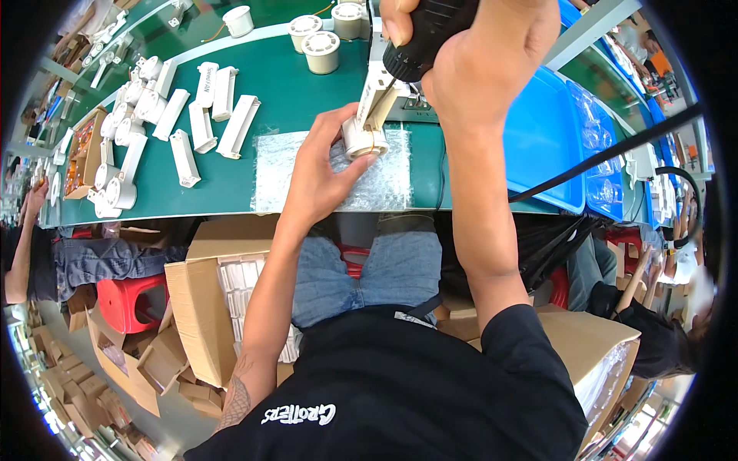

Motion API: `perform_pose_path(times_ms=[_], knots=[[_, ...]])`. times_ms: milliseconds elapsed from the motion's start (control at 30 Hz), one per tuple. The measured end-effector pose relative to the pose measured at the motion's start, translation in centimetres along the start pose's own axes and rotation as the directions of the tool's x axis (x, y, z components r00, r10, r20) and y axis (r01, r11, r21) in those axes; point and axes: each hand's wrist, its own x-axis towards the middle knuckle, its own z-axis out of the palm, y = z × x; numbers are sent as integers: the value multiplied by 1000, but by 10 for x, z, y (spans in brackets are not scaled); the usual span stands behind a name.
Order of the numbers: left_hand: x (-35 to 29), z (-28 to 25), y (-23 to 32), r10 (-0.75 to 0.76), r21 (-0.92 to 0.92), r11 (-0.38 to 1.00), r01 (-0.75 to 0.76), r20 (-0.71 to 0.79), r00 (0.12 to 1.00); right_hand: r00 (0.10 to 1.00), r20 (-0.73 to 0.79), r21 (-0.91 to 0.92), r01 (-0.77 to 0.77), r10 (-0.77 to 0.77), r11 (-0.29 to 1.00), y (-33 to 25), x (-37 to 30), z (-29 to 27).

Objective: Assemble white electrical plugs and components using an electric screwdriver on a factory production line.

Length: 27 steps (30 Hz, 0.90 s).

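Note:
My left hand [327, 165] grips a white round plastic housing [364, 144] from its left side, thumb at the near edge and fingers behind. A long white channel-shaped piece [372, 100] rises from this housing. Above it, my right hand [480, 77] is wrapped around a black electric screwdriver [430, 38], tilted down to the left. Its thin bit [392, 88] reaches into the channel piece; the tip's contact is hidden. Bubble wrap [284, 173] lies on the green table [238, 180] under the housing and my left hand.
White channel covers [238, 127] and joined white housings [146, 104] spread over the left side. Several white round motors [320, 52] stand at the back. Blue trays [542, 138] sit at right, with a black cable [607, 154] across them. An open carton [204, 307] stands below left.

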Motion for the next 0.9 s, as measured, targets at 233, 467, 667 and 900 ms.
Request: perform_pose_path(times_ms=[233,467,667,900], knots=[[-1,-7,-6,21,-38,999,-22,-30,999,985,-127,5,-119,118,993,1,0,18],[-1,-5,-6,122,84,989,-122,-3,992,952,-166,143,-233,256,962,-27,-1,-35],[-3,-25,32,-10,31,999,9,43,999,969,-245,-107,-52,24,993,-95,3,-115],[56,-156,47,-90,-26,996,88,-100,991,958,-201,-370,-267,204,890,-62,-37,-140]])
